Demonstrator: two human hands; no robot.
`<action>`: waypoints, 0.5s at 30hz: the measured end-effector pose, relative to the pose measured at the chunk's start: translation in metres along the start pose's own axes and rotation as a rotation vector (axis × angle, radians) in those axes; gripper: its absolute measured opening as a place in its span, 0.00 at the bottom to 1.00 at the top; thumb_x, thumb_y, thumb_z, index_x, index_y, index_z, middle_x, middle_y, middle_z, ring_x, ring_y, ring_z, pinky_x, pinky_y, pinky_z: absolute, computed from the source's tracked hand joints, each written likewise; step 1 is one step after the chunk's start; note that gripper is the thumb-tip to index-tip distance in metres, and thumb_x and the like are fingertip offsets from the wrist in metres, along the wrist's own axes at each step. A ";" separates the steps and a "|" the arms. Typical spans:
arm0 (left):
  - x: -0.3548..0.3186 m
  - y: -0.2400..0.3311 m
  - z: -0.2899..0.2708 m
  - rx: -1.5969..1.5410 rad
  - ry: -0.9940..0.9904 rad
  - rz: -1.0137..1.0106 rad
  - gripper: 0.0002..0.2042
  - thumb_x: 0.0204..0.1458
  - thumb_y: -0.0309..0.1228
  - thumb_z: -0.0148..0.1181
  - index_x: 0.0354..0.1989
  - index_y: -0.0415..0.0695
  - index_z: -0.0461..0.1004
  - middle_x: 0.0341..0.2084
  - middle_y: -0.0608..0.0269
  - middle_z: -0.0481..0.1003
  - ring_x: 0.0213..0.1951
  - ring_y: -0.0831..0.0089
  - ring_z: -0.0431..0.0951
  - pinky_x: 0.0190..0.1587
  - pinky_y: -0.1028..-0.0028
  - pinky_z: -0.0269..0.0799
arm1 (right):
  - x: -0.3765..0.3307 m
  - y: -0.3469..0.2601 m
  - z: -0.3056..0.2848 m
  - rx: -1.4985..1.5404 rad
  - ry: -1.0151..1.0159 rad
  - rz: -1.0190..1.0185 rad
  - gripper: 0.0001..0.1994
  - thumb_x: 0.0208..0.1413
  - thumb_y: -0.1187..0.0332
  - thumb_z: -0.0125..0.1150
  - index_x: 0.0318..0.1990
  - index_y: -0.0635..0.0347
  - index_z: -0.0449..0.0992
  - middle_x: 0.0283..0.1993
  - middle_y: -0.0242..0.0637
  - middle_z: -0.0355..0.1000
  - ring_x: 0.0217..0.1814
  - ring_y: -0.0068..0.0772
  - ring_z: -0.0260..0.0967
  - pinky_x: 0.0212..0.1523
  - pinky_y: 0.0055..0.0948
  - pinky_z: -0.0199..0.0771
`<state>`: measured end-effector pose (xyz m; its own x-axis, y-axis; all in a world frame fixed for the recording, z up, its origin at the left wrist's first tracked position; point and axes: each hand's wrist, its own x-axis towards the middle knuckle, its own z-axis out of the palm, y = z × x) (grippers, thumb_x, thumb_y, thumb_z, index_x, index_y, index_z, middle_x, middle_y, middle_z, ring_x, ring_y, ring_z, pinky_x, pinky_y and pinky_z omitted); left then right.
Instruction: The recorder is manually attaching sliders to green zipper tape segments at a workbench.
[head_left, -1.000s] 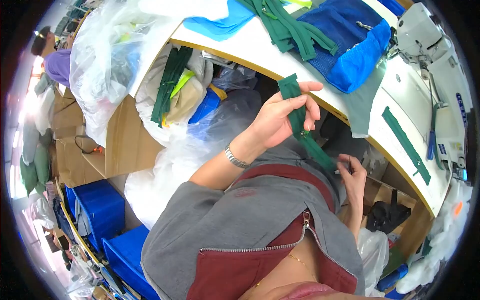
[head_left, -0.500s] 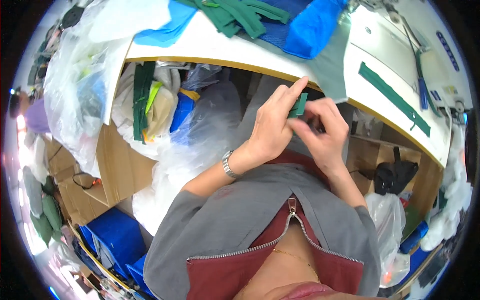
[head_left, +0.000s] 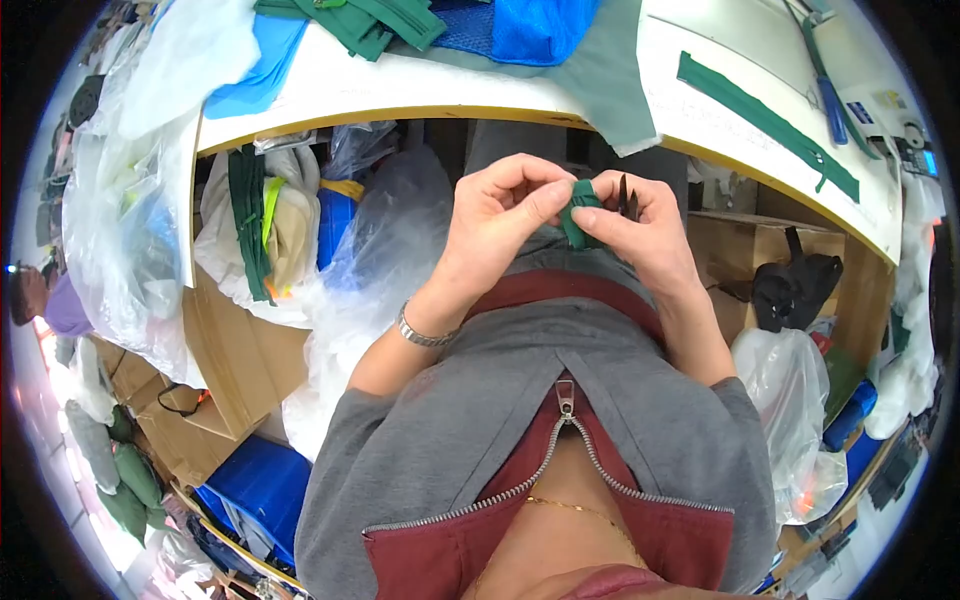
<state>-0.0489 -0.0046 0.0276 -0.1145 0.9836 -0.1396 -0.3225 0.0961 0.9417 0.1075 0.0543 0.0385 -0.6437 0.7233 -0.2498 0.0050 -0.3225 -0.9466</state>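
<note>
Your left fingers [head_left: 543, 203] have curled in, pinching the green strip [head_left: 577, 232] with your right fingers [head_left: 612, 230], which also hold a dark pointed tool [head_left: 625, 196]. Likely light, floppy; grip the folded edges between them.

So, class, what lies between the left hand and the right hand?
In the head view, a folded green strip lies between the left hand and the right hand.

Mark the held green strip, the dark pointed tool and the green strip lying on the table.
Held green strip [head_left: 573, 233]: head view, its lower part.
Dark pointed tool [head_left: 623, 192]: head view, its left prong.
Lying green strip [head_left: 766, 121]: head view, near its middle.
</note>
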 end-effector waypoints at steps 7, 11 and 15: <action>-0.004 -0.004 -0.005 -0.357 -0.010 -0.131 0.05 0.50 0.27 0.55 0.31 0.37 0.73 0.27 0.67 0.73 0.27 0.82 0.71 0.32 0.82 0.68 | -0.004 0.001 0.004 0.011 0.121 -0.026 0.08 0.47 0.71 0.60 0.34 0.65 0.75 0.23 0.24 0.69 0.19 0.07 0.55 0.19 0.10 0.49; -0.004 -0.008 -0.001 0.095 0.096 0.126 0.03 0.47 0.24 0.57 0.31 0.40 0.73 0.27 0.64 0.72 0.28 0.79 0.71 0.31 0.80 0.68 | -0.006 0.001 0.002 0.006 0.131 -0.024 0.07 0.48 0.72 0.59 0.34 0.66 0.76 0.26 0.27 0.70 0.28 0.12 0.63 0.30 0.14 0.63; -0.001 -0.005 -0.003 0.778 0.164 0.623 0.06 0.40 0.23 0.60 0.29 0.42 0.74 0.25 0.63 0.72 0.27 0.73 0.72 0.32 0.76 0.67 | -0.005 0.007 0.003 -0.067 0.180 -0.119 0.07 0.47 0.73 0.59 0.34 0.66 0.75 0.25 0.26 0.70 0.22 0.09 0.59 0.20 0.11 0.54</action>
<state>-0.0500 -0.0060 0.0224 -0.1999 0.8650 0.4601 0.5344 -0.2973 0.7912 0.1087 0.0471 0.0340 -0.4960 0.8530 -0.1626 -0.0082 -0.1918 -0.9814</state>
